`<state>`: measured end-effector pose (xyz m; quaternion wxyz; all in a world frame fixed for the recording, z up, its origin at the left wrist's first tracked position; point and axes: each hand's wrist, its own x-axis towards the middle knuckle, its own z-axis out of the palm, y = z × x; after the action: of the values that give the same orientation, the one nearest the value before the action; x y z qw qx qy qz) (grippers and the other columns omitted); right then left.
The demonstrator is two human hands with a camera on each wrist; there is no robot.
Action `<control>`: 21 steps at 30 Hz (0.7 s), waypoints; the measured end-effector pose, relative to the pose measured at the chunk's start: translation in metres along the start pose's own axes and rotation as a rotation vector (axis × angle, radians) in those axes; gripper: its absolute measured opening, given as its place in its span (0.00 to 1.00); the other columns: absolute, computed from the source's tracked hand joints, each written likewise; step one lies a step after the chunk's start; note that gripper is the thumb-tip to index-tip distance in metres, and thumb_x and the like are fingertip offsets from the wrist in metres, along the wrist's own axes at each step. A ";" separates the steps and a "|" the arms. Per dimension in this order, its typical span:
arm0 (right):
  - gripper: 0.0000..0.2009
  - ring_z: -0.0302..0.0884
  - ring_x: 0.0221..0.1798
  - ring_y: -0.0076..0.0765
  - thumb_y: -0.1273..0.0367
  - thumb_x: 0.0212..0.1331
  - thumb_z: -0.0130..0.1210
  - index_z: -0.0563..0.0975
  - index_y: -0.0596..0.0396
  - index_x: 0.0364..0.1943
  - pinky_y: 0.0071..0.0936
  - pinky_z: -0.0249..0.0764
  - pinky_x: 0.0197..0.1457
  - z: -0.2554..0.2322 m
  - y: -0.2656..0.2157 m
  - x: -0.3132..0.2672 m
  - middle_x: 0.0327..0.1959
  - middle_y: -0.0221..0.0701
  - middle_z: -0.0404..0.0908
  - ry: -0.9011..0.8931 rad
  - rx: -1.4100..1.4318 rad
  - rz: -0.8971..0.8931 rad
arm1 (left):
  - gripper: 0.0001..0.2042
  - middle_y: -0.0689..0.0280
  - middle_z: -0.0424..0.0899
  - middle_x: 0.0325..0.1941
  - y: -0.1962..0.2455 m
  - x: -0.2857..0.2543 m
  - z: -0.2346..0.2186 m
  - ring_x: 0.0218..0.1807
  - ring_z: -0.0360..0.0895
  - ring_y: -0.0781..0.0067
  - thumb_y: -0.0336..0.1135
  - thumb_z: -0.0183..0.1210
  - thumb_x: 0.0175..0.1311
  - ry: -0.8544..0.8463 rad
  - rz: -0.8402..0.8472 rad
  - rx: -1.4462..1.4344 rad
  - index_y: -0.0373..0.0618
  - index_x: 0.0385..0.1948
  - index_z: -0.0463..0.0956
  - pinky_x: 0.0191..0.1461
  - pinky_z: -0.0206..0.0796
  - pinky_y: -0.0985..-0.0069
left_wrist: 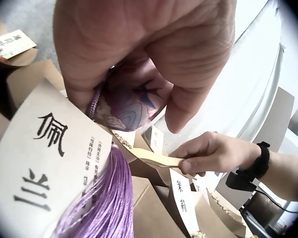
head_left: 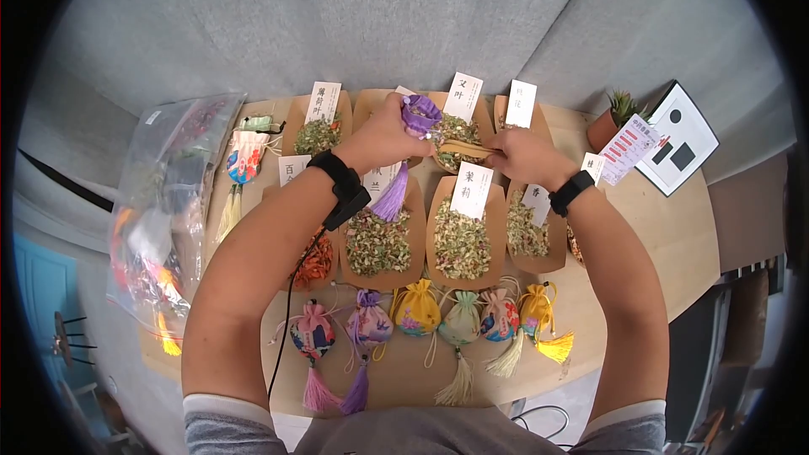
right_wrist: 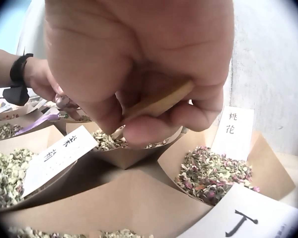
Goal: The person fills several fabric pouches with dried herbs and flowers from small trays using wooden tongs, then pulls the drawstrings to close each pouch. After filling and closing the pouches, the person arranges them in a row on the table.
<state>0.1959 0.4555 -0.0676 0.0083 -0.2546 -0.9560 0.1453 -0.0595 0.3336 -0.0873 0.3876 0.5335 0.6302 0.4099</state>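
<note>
My left hand [head_left: 379, 136] grips a purple drawstring pouch [head_left: 420, 113], its gathered mouth facing up. From the pouch a purple tassel [head_left: 391, 197] hangs in front of a label card [left_wrist: 49, 158]. A printed pattern shows on the pouch's fabric between the fingers in the left wrist view. My right hand [head_left: 527, 156] pinches the handle of a wooden spoon [head_left: 465, 150], which reaches left over a back-row paper tray of dried herbs [head_left: 458, 128]. The spoon's tip lies close to the pouch in the head view. Curled fingers partly cover the handle [right_wrist: 161, 101] in the right wrist view.
More paper trays hold dried herbs [head_left: 462, 248] and orange petals [head_left: 314, 261], with label cards [head_left: 472, 190] upright in them. Several tasselled pouches [head_left: 368, 318] line the front. A clear plastic bag [head_left: 160, 202] lies left; a potted plant [head_left: 605, 128] and white-framed board [head_left: 677, 136] stand right.
</note>
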 end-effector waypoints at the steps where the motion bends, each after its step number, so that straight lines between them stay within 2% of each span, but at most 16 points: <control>1: 0.13 0.83 0.42 0.58 0.66 0.60 0.57 0.85 0.60 0.42 0.49 0.77 0.51 0.001 0.000 0.001 0.36 0.50 0.85 0.000 0.000 0.000 | 0.36 0.64 0.79 0.49 0.000 0.000 0.000 0.50 0.78 0.73 0.32 0.73 0.51 0.000 0.000 0.000 0.36 0.61 0.62 0.54 0.73 0.72; 7: 0.12 0.82 0.43 0.57 0.68 0.57 0.58 0.85 0.59 0.41 0.49 0.77 0.52 0.005 0.001 0.004 0.35 0.49 0.85 -0.001 -0.127 -0.014 | 0.36 0.64 0.79 0.49 -0.001 0.001 0.000 0.49 0.78 0.73 0.32 0.73 0.51 -0.010 0.006 -0.008 0.36 0.62 0.62 0.53 0.73 0.72; 10: 0.11 0.82 0.43 0.57 0.68 0.57 0.57 0.84 0.60 0.39 0.49 0.77 0.51 0.002 -0.001 0.002 0.35 0.49 0.85 0.024 -0.105 -0.009 | 0.36 0.64 0.79 0.49 -0.002 0.002 0.001 0.49 0.78 0.73 0.32 0.73 0.51 -0.007 0.013 -0.015 0.36 0.62 0.62 0.53 0.74 0.72; 13: 0.10 0.82 0.40 0.56 0.71 0.56 0.57 0.84 0.60 0.39 0.47 0.77 0.47 -0.005 0.003 -0.002 0.33 0.49 0.84 0.077 0.034 0.006 | 0.35 0.64 0.79 0.49 0.001 0.000 0.000 0.49 0.79 0.73 0.31 0.73 0.51 -0.009 0.009 0.001 0.36 0.61 0.62 0.53 0.74 0.72; 15: 0.10 0.82 0.37 0.55 0.73 0.56 0.57 0.83 0.61 0.40 0.44 0.76 0.44 -0.021 0.000 -0.006 0.32 0.49 0.83 0.113 0.104 0.015 | 0.35 0.64 0.79 0.48 0.003 -0.001 0.000 0.49 0.79 0.73 0.31 0.72 0.51 -0.019 -0.002 0.021 0.36 0.61 0.62 0.52 0.74 0.72; 19: 0.10 0.82 0.35 0.53 0.73 0.57 0.57 0.83 0.62 0.41 0.42 0.76 0.41 -0.061 -0.021 -0.013 0.31 0.50 0.83 0.142 0.052 0.050 | 0.35 0.63 0.79 0.48 -0.001 0.002 0.000 0.48 0.78 0.72 0.32 0.72 0.51 0.000 0.032 0.017 0.36 0.61 0.63 0.52 0.73 0.72; 21: 0.11 0.81 0.30 0.45 0.73 0.60 0.58 0.83 0.64 0.44 0.37 0.75 0.39 -0.078 -0.036 -0.014 0.30 0.44 0.84 0.162 0.134 0.041 | 0.35 0.62 0.79 0.48 0.002 0.001 0.000 0.49 0.79 0.72 0.32 0.72 0.51 0.003 0.026 0.058 0.35 0.60 0.62 0.53 0.73 0.73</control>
<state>0.1981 0.4404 0.0179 0.0996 -0.2840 -0.9349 0.1880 -0.0590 0.3345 -0.0854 0.3656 0.5520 0.6355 0.3972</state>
